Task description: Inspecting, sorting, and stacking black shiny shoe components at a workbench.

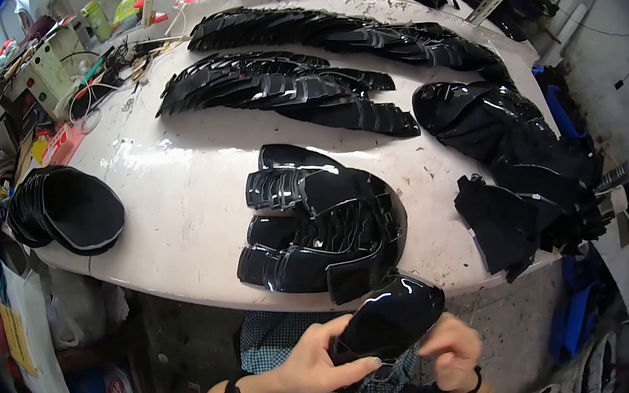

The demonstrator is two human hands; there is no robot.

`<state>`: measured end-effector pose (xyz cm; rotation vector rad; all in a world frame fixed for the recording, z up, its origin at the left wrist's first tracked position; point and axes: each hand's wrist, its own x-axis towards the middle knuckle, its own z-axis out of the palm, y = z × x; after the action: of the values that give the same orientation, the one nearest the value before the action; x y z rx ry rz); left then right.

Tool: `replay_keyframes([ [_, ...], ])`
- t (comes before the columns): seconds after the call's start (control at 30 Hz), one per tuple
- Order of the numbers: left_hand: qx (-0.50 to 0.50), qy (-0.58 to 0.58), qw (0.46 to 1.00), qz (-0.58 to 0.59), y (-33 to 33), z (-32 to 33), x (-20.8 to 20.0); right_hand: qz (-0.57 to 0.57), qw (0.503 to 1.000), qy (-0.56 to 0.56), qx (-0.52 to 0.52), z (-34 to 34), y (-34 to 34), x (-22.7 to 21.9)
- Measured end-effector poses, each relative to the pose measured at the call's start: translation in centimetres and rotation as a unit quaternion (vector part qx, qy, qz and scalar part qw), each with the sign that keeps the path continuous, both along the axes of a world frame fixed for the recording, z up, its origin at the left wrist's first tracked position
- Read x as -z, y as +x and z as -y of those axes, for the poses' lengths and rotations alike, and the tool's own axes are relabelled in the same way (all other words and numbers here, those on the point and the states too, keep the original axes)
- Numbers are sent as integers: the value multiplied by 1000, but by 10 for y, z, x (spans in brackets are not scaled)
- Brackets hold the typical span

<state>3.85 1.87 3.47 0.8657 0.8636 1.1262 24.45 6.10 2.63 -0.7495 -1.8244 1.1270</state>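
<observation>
My left hand (320,359) grips a glossy black shoe upper (392,316), thumb along its lower edge and fingers behind it. The piece is tilted up in front of the table's near edge, over my checked apron. Fine pale threads (386,367) hang by its lower edge, near my left thumb. My right hand (452,348) is just beside the upper's right side, its fingers curled together. Whatever those fingers hold, if anything, is too small to make out. Directly beyond my hands lies a pile of similar black uppers (342,228) on the pale table (174,206).
Long overlapping rows of black pieces (285,86) stretch across the far table. A nested stack of black uppers (68,207) stands at the left edge. More black pieces (513,148) are heaped at right. A pale control box (49,80), cables and tools clutter the far left.
</observation>
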Motion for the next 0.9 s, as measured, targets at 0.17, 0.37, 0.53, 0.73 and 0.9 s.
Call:
replay_keyframes([
  [0.17, -18, 53, 991, -121, 18, 4, 21, -67, 969, -234, -32, 6, -20, -4],
  [0.37, -87, 5, 995, -56, 25, 3, 24, 88, 985, -138, -56, -1, -24, -9],
  [0.53, -108, 16, 993, -49, 18, 14, 44, 140, 990, -29, -15, 3, -33, -4],
  [0.73, -162, -95, 945, 266, 18, 16, 46, 13, 1000, 22, 1, 12, -38, 6],
  [0.9, -169, -80, 940, 286, 21, 16, 49, 57, 993, 88, 50, 15, -43, 5],
])
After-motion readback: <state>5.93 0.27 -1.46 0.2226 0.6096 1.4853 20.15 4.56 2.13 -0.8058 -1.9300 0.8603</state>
